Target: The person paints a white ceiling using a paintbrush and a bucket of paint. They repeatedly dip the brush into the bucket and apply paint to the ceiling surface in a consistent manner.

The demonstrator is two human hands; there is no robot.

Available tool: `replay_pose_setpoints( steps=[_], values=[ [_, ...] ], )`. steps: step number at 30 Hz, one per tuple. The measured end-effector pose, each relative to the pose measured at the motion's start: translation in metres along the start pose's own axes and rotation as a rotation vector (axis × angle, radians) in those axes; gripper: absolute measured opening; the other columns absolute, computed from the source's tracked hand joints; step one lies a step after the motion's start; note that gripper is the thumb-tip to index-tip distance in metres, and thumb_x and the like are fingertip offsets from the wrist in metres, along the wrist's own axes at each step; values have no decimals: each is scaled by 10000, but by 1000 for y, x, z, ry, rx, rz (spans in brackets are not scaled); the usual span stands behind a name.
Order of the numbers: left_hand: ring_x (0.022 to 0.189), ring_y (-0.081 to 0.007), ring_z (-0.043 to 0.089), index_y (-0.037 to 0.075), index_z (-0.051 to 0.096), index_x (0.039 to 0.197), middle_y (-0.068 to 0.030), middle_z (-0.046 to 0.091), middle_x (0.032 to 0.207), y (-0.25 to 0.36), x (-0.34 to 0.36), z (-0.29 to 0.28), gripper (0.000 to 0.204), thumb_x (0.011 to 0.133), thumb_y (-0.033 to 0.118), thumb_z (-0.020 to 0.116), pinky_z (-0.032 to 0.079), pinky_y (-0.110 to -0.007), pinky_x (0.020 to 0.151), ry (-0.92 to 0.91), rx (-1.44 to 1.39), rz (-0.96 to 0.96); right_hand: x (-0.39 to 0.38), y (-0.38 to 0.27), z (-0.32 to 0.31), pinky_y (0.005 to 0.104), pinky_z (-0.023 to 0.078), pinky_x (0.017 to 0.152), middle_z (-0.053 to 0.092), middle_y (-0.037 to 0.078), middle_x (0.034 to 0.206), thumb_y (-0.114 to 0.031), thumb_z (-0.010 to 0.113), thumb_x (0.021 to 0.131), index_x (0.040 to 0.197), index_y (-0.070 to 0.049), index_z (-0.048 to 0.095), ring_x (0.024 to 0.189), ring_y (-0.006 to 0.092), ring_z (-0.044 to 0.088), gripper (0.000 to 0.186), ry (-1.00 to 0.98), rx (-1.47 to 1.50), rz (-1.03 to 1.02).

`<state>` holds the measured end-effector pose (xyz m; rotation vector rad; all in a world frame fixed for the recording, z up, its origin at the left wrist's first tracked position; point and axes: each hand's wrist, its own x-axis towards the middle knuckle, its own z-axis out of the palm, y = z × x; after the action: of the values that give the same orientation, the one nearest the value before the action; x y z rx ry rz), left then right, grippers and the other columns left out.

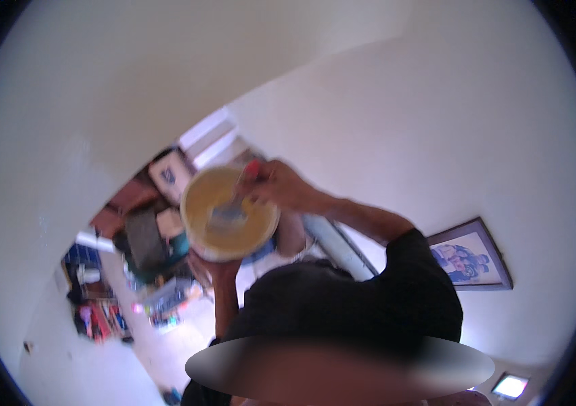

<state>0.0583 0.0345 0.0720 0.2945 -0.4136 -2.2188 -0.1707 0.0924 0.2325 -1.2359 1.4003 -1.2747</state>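
A round pale tub (190,203) with yellowish cream contents is held up near the middle of the head view. My left hand (217,265) is beneath it, its fingers closed against the underside and partly hidden. Over the tub, my right hand (274,186) is closed on a red-handled tool (227,215) with a wide, flat, greyish end, which lies inside the tub, blurred by motion; whether it is a brush or a scraper I cannot tell.
Large white wall surfaces (369,115) curve around me. A framed picture (467,260) hangs at right. Behind the tub are piled boxes, bags and other household things (142,240), with more clutter (98,314) at lower left. A small bright square (510,386) shows at lower right.
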Motion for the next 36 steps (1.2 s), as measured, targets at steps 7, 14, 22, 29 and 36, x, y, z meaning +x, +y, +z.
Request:
replay_pose_setpoints(
  steps=[7, 14, 22, 29, 36],
  values=[
    [1370, -270, 400, 143, 301, 1473, -92, 430, 1483, 3, 19, 2, 758, 894, 574, 530, 256, -537, 1142, -57, 252, 126, 15, -4, -23, 257, 479, 481, 619, 31, 623, -308, 657, 959, 887, -26, 666, 508, 110, 592, 290, 67, 214, 56],
    [1386, -348, 378, 169, 349, 1503, -109, 393, 1518, -12, 21, -23, 825, 901, 730, 278, 310, -564, 1122, -73, -174, 20, 5, 3, -19, 260, 515, 586, 603, 10, 676, -274, 600, 988, 990, -30, 671, 570, 85, 589, 254, 54, 272, -41],
    [1401, -343, 367, 222, 367, 1504, -72, 407, 1530, -18, 27, -29, 838, 851, 744, 319, 283, -598, 1129, 3, -162, -14, -10, 17, -10, 310, 534, 638, 690, 89, 775, -247, 727, 884, 1001, -39, 683, 693, 129, 654, 243, 71, -277, -324],
    [1431, -372, 307, 261, 297, 1537, -81, 304, 1579, -25, 30, -27, 885, 832, 795, 253, 273, -620, 1123, -79, -141, 26, -32, -6, -35, 389, 572, 650, 707, 163, 978, -175, 720, 804, 1089, -69, 640, 758, 335, 696, 315, -29, -874, -655],
    [1430, -396, 301, 307, 299, 1528, -81, 304, 1576, -25, 30, -22, 850, 835, 794, 230, 260, -697, 1083, -105, -168, 14, -16, -54, -56, 331, 564, 706, 701, 176, 997, -4, 660, 844, 1080, 5, 640, 808, 230, 699, 237, 174, -325, -1003]
  ],
)
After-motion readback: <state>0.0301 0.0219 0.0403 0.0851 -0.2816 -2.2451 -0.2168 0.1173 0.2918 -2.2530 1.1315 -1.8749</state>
